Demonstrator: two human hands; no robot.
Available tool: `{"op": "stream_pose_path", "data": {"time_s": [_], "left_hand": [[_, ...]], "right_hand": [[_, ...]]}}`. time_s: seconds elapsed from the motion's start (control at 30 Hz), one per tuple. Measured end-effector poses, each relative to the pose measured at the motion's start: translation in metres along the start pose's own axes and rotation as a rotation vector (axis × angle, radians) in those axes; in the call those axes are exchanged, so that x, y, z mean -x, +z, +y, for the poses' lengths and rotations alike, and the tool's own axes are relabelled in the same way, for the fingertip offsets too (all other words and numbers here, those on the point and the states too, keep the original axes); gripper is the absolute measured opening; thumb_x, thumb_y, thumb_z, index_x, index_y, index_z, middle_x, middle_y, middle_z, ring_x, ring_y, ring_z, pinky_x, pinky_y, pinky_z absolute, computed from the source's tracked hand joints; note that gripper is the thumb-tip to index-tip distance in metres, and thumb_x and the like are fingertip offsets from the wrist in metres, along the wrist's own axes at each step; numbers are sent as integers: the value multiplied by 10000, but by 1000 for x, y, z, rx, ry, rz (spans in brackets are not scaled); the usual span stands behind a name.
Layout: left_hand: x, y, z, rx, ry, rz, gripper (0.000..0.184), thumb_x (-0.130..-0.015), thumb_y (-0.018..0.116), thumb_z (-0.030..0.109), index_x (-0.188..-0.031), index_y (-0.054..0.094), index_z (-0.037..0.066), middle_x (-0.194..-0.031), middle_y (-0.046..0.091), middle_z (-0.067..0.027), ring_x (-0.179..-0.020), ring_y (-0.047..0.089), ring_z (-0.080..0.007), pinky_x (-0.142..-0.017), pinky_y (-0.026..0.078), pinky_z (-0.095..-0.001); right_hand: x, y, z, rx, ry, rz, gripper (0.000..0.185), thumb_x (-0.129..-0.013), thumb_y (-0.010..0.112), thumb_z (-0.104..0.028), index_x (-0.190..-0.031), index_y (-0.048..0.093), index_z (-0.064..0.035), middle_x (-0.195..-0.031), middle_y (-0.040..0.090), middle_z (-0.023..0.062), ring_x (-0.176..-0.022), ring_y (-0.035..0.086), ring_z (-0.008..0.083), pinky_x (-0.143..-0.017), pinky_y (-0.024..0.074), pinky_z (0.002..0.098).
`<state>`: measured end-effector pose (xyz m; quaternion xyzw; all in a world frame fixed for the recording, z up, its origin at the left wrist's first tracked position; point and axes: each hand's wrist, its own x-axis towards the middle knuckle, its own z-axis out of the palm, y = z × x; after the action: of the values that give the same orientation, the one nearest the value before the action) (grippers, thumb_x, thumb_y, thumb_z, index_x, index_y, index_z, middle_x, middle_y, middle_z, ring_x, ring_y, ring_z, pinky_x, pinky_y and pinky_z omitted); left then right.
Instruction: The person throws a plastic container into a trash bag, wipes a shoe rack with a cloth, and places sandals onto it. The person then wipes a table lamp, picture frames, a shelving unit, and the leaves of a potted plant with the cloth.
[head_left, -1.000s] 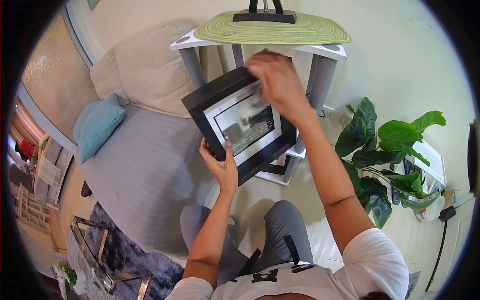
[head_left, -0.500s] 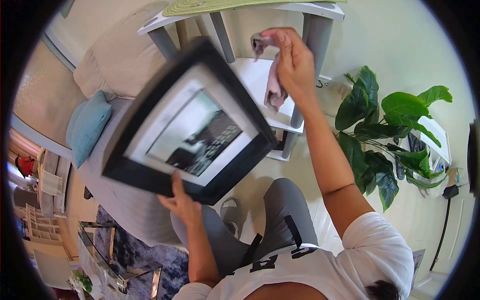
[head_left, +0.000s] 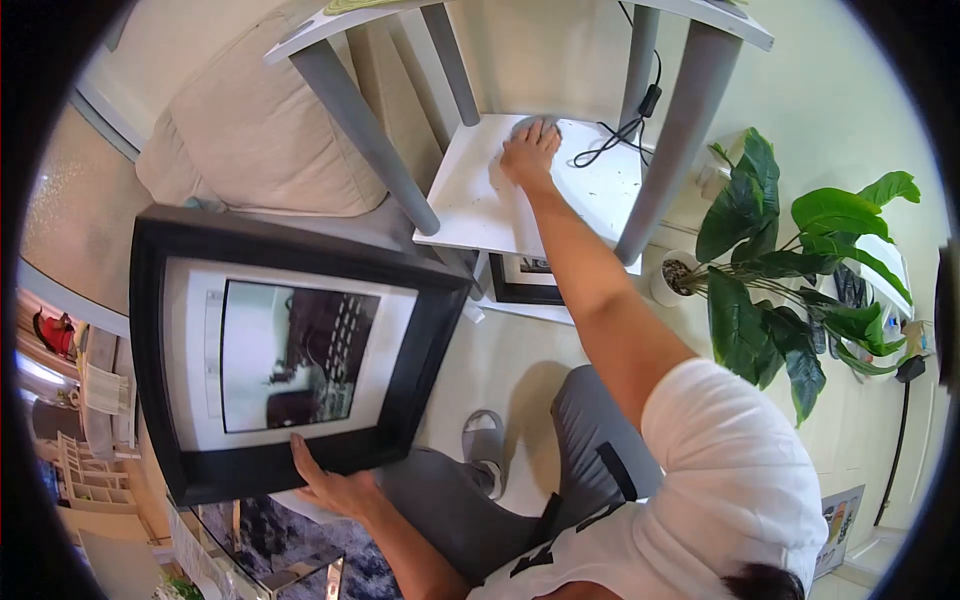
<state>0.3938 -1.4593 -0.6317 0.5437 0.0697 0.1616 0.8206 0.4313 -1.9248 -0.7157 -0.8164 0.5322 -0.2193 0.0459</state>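
Note:
A large black picture frame [head_left: 295,350] with a white mat and a dark typewriter photo is tilted at the left. My left hand [head_left: 338,488] grips its lower edge, thumb over the front and the other fingers largely hidden behind. My right hand [head_left: 530,155] reaches onto the white lower shelf [head_left: 600,200], pressing a greyish cloth [head_left: 524,124] against the surface near its back edge. Small dark specks lie on that shelf. Most of the cloth is covered by the fingers.
Grey posts [head_left: 365,135] support the upper shelf. A black cable [head_left: 612,148] lies on the shelf's back right. Another picture frame [head_left: 520,285] stands underneath. A potted plant [head_left: 740,230] is at the right, a beige cushion [head_left: 265,120] at the left.
My right hand has brought the cloth down from the air onto the lower shelf. The picture frame has moved left and lower and turned, still in my left hand.

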Motion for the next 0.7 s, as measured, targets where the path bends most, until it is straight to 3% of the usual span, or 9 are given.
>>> {"op": "stream_pose_path", "data": {"time_s": [0.07, 0.13, 0.2, 0.27, 0.37, 0.43, 0.47, 0.57, 0.7], "left_hand": [[-4, -7, -6, 14, 4, -10, 262, -786, 568, 145, -952, 583, -58, -1068, 514, -145, -908, 569, -259, -760, 532, -392], [-1, -13, -7, -137, 86, -87, 285, -773, 593, 153, -970, 567, -52, -1069, 514, -149, -920, 569, -255, -751, 537, -390], [-3, -12, -6, -83, 14, -49, 296, -766, 606, 155, -976, 562, -48, -1069, 513, -148, -921, 568, -251, -745, 540, -385], [-3, -10, -5, -23, -61, -11, 308, -758, 619, 157, -982, 556, -44, -1069, 512, -147, -923, 568, -247, -740, 543, -380], [7, 2, -1, 32, -38, -58, 321, -733, 645, 146, -987, 557, -29, -1066, 530, -149, -903, 575, -241, -727, 545, -375], [0, -1, -12, 25, -43, -59, 325, -732, 644, 144, -992, 553, -30, -1066, 534, -151, -897, 577, -240, -726, 544, -371], [0, 0, -13, 27, -41, -48, 330, -732, 643, 141, -996, 549, -32, -1065, 538, -154, -890, 578, -238, -726, 543, -367], [12, 11, -7, 32, -76, -119, 387, -709, 667, 113, -1031, 510, -33, -1062, 532, -151, -879, 574, -227, -736, 539, -354], [19, 14, 0, 64, -69, -161, 451, -687, 699, 90, -1049, 458, -28, -1048, 517, -139, -858, 572, -220, -726, 543, -351]], "right_hand": [[-39, 23, -11, 208, -195, -8, 434, -856, 420, -278, -1182, 511, -7, -1362, 352, 135, -1287, 233, 340, -1037, 148, 488], [-50, 33, -32, 96, -508, -133, 383, -783, 476, -199, -1111, 545, -14, -1219, 479, 137, -1187, 361, 321, -996, 236, 459], [-19, 57, -42, -296, -712, 13, 290, -755, 497, -147, -1018, 588, -65, -1121, 537, 106, -1112, 423, 320, -950, 310, 428], [31, 15, -54, -113, -853, -337, 345, -791, 486, -143, -1128, 543, -102, -1216, 478, 138, -1172, 377, 347, -986, 292, 416], [115, -13, -20, -362, -870, 58, 409, -861, 476, -270, -1153, 485, 16, -1240, 451, 190, -1192, 373, 349, -1016, 269, 422], [134, -45, 13, -213, -490, 0, 548, -862, 472, -404, -1185, 450, 39, -1302, 376, 214, -1231, 310, 390, -1041, 233, 424], [137, -49, 32, 27, -467, 184, 630, -838, 469, -476, -1183, 438, 50, -1295, 369, 206, -1213, 307, 406, -1032, 236, 435], [166, -83, 70, -15, -385, 209, 597, -825, 507, -448, -1136, 471, 61, -1246, 404, 202, -1160, 353, 395, -1013, 260, 435], [220, -115, 99, -170, -522, 200, 320, -816, 534, -181, -1053, 504, 32, -1169, 459, 190, -1097, 424, 320, -953, 330, 409]]}}
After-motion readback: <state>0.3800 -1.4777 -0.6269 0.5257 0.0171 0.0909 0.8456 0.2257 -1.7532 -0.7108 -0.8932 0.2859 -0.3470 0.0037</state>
